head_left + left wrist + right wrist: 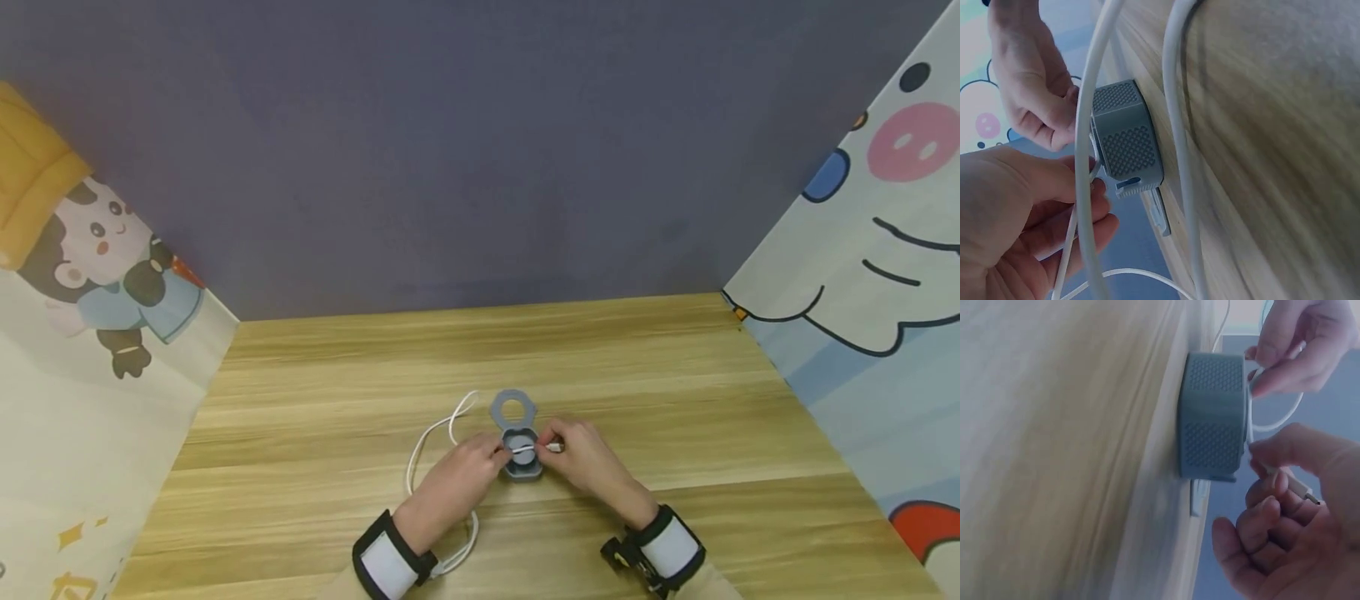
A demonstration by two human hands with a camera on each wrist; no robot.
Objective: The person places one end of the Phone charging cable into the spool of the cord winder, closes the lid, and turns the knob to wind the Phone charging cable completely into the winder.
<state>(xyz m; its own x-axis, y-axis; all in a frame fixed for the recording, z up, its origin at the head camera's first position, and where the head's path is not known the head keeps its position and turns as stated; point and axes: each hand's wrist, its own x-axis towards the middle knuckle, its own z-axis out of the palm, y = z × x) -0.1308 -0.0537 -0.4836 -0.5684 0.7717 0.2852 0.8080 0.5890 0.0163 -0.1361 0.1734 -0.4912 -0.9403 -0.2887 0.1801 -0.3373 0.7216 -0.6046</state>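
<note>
1. I had two hands at work: my left grip (pixel 461 475) pinched one thin white cable (pixel 1177 106) between thumb and finger, and my right grip (pixel 592 462) pinched that cable near its one visible white plug (pixel 1297 485).
2. One grey, hexagonal, plastic-looking case (pixel 522 476) sat on the wood-grained table (pixel 300 500) between my hands, its single ring-shaped grey lid (pixel 529 411) swung open on the far side; the pinched stretch of cable crossed over the case.
3. The head view showed the case's round inside; my wrist views showed its dimpled side panels (pixel 1125 150) instead. The right wrist view alone made out the plug's metal tip (pixel 1313 500).
4. Loose cable lay looped left of the case, and in my left wrist view it hung across, partly hiding fingers and case.
5. Two black-and-white wristbands (pixel 386 560), a dark blue-grey wall (pixel 480 167) and two cartoon-printed side panels (pixel 75 425) surrounded the work.
</note>
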